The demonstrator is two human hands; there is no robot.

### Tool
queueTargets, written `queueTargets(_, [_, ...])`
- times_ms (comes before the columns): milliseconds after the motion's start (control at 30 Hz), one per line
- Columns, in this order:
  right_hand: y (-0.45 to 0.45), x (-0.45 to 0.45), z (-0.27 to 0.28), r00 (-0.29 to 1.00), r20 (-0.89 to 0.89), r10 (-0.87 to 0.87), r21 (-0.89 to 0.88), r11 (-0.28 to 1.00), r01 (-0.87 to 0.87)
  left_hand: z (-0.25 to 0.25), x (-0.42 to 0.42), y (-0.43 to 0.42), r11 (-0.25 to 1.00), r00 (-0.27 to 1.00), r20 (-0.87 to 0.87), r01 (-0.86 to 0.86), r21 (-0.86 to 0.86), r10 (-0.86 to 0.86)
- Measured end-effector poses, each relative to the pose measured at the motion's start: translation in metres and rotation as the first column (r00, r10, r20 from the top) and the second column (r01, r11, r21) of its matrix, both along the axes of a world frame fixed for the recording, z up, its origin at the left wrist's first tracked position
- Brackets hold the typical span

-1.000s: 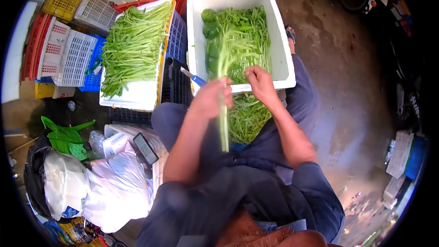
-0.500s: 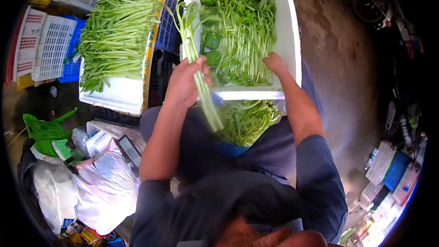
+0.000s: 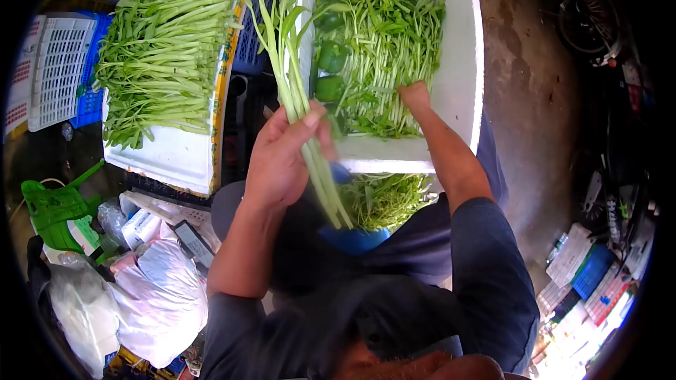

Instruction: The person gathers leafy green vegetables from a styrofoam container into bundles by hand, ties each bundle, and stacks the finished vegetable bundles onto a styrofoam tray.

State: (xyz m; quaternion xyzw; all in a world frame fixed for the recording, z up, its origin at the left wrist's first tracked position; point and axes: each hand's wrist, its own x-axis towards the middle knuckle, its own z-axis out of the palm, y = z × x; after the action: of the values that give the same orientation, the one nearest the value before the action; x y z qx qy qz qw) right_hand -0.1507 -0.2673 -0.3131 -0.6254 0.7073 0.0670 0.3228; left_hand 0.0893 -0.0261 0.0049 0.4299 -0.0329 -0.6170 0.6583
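A few long pale-green stalks of water spinach (image 3: 290, 84) are held in my left hand (image 3: 278, 158), leaves upward and cut ends hanging toward my lap. The fingers wrap round the stems, slightly blurred. Inside the white foam box (image 3: 473, 63), my right hand (image 3: 414, 96) has its fingers curled in at the stems of the water spinach pile (image 3: 387, 49); its fingertips are partly hidden. Several green bell peppers (image 3: 331, 58) line the left inner wall of that box. Below its near edge, a blue tub (image 3: 359, 239) holds loose leafy trimmings (image 3: 387, 200) between my knees.
At the left, a foam tray (image 3: 158, 162) bears a thick layer of water spinach. Plastic crates (image 3: 65, 63) stand beyond it. White bags (image 3: 158, 302) and a green plastic chair (image 3: 53, 204) are at lower left. A bicycle wheel (image 3: 590, 14) shows at upper right.
The view has shifted a little, so the boxes appear displaced. My left hand with its stalks sits lower in the view. My right hand stays among the stems in the box.
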Motion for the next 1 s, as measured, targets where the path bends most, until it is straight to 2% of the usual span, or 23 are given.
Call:
queueTargets(67, [-0.009,0.011,0.033,0.997,0.067,-0.036,0.172,0.985,0.024,0.001,0.001,0.000,1.000,1.000,-0.007,0.004,-0.024,-0.004])
queueTargets(167, [-0.005,0.036,0.051,1.000,0.027,0.001,0.255,0.967,-0.008,0.001,0.000,-0.001,0.999,1.000,-0.010,0.006,-0.039,-0.006])
queueTargets(300, [0.010,0.046,0.020,0.988,-0.133,-0.078,0.018,0.997,0.081,0.001,0.001,0.000,1.000,1.000,-0.006,-0.011,-0.022,0.011])
queueTargets(400, [0.008,0.044,0.016,0.993,-0.087,-0.075,0.071,0.994,0.081,0.000,0.001,-0.001,0.999,1.000,-0.013,-0.009,-0.031,0.009])
queueTargets(500, [0.004,0.036,0.010,0.984,0.129,-0.123,0.054,0.992,0.117,-0.002,0.003,-0.001,0.999,1.000,-0.014,-0.007,-0.035,0.007])
queueTargets(600, [0.001,0.039,-0.006,0.873,0.458,-0.165,-0.028,0.979,0.200,0.001,0.004,0.001,0.999,1.000,-0.005,-0.008,-0.031,0.008])
queueTargets(633, [0.010,0.054,0.051,0.878,0.458,-0.140,-0.060,0.980,0.187,0.002,0.003,0.001,0.999,1.000,-0.004,-0.007,-0.032,0.007])
queueTargets(733, [0.025,0.072,0.088,0.944,0.329,0.023,-0.218,0.975,0.052,0.001,0.002,0.001,0.999,1.000,-0.005,-0.009,-0.032,0.008])
queueTargets(867, [0.064,0.089,0.152,0.930,0.271,0.247,-0.108,0.968,-0.226,0.000,0.003,0.002,0.998,1.000,-0.009,-0.024,-0.055,0.024])
queueTargets(933, [0.069,0.086,0.155,0.921,0.229,0.314,-0.059,0.949,-0.309,0.000,0.002,0.001,0.997,0.999,-0.024,-0.037,-0.073,0.036])
queueTargets(1000, [0.064,0.077,0.120,0.921,0.202,0.332,-0.063,0.943,-0.326,0.001,0.001,-0.001,0.996,0.999,-0.023,-0.032,-0.079,0.030])
